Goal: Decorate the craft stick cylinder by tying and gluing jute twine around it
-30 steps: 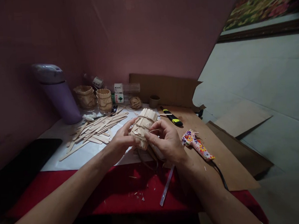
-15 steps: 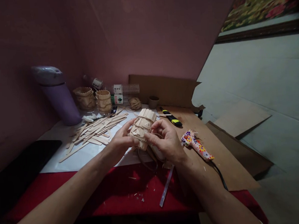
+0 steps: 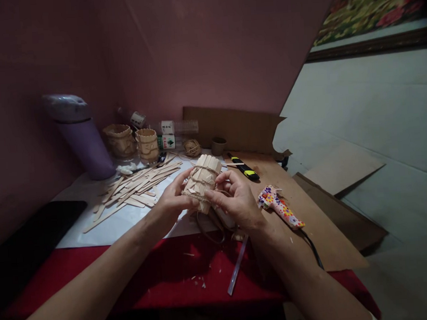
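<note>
A craft-stick cylinder (image 3: 202, 177) wrapped in twine (image 3: 207, 169) tilts between two hands over the middle of a red-covered desk (image 3: 133, 271), below a pink wall (image 3: 206, 49). The left hand (image 3: 174, 196) grips its left side; the right hand (image 3: 237, 199) pinches twine at its right. White paper (image 3: 73, 231) spreads beneath loose craft sticks (image 3: 139, 184) on the left, with a purple bottle (image 3: 87, 146) beyond. A cardboard sheet (image 3: 319, 240) covers the right side, bearing a utility knife (image 3: 246, 168) and a floral-patterned glue gun (image 3: 279, 206). Pale tiles (image 3: 387, 101) and a framed painting (image 3: 378, 12) fill the far right.

Upright cardboard (image 3: 229, 125) and the wall bound the far side. The open room lies toward the near edge, where a clear glue stick (image 3: 238, 267) and small scraps (image 3: 199, 281) rest on red cloth.
</note>
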Available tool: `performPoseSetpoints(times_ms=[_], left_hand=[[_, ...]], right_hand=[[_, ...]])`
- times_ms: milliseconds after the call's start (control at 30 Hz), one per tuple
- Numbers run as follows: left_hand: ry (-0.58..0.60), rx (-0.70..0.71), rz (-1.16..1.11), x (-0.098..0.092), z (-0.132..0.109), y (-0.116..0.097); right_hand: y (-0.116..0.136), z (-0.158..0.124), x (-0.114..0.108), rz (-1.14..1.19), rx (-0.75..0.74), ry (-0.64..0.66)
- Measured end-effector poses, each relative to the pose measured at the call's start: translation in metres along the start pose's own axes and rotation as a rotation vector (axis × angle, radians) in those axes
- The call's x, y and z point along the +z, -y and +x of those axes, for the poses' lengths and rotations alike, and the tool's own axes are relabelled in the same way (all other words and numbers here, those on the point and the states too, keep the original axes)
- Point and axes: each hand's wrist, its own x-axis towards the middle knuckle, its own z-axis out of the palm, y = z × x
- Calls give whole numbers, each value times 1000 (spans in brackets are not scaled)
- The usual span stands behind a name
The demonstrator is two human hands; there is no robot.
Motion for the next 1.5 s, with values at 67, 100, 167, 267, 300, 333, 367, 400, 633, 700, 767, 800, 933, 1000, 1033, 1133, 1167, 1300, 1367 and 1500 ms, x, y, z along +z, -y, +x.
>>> performPoseSetpoints(times_ms=[67,100,167,267,300,333,367,400,633,700,767,800,933,1000,1033,1133,1167,1300,1367,1500], left_hand=[[2,-4,-13,0,0,1],[2,-3,-22,-1,0,2],[2,0,-36,-2,1,3],[17,-4,-41,-3,1,4],[19,-5,-41,-3,1,4],[18,-7,-40,-2,1,4],[13,-10,-38,-2,1,4],[6,-17,-34,-1,0,3],[-8,-11,-1,-1,0,2],[-14,-23,-19,-1,0,2],[-17,-34,-42,0,0,1],[-21,-43,-47,1,0,0],[-34,-68,-48,7,-2,-5],[-37,-68,-46,8,-3,-5],[-42,-67,-44,8,-3,-5],[-48,-71,-38,5,-2,-3],[-41,-72,-42,4,-2,-3],[15,-101,-86,2,-3,-3],[34,-123,-122,0,-3,-5],[65,-133,-211,-4,-4,-6]], right_hand=[[-1,0,1,-5,3,-12],[-2,0,1,-8,6,-14],[-3,1,1,-14,16,-7],[-4,1,0,-4,37,18],[-4,2,0,-3,40,25],[-4,2,0,-9,37,27],[-5,2,0,-21,27,20],[-6,2,0,-37,15,7],[-11,3,2,-12,6,-32],[-9,3,1,37,34,-2],[-7,3,0,74,47,23],[-6,3,-1,76,41,24],[-6,3,0,47,0,-1],[-8,3,1,50,13,-4],[-9,3,1,55,23,-6],[-11,4,1,69,34,-6],[-10,5,1,75,31,0],[-9,6,-2,70,14,-21],[-11,6,-3,1,-25,-117],[-18,8,-5,-131,-39,-259]])
